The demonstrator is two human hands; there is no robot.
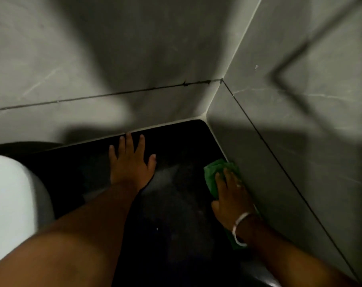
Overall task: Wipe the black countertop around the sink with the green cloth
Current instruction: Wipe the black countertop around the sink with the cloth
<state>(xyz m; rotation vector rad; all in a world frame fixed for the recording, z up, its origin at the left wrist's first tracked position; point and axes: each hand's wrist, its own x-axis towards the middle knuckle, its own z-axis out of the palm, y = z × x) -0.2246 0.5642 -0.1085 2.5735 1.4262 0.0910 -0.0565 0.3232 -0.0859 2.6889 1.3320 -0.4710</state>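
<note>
From the head camera, we're looking down into the corner where two grey tiled walls [290, 125] meet the black countertop [176, 204]. The right hand [231, 195] lies flat, fingers loosely spread, pressing the green cloth [214, 172] onto the countertop right along the right-hand wall; the cloth bunches out ahead of the fingertips and a strip of it shows under the wrist, beside a pale bracelet [240, 228]. The left hand [130, 162] is splayed wide and empty, palm down on the countertop near the back wall, apparently as a brace. The white sink [10, 193] curves in at the far left, well apart from the cloth.

My read: this is the edge pass along the wall joint. To do it well, keep the palm's weight over the cloth, run it tight against the seam and push right into the back corner, then overlap strokes back toward the sink. A pale smear between the two hands looks worth another pass. The bunched front edge may skip; flattening it would help.
</note>
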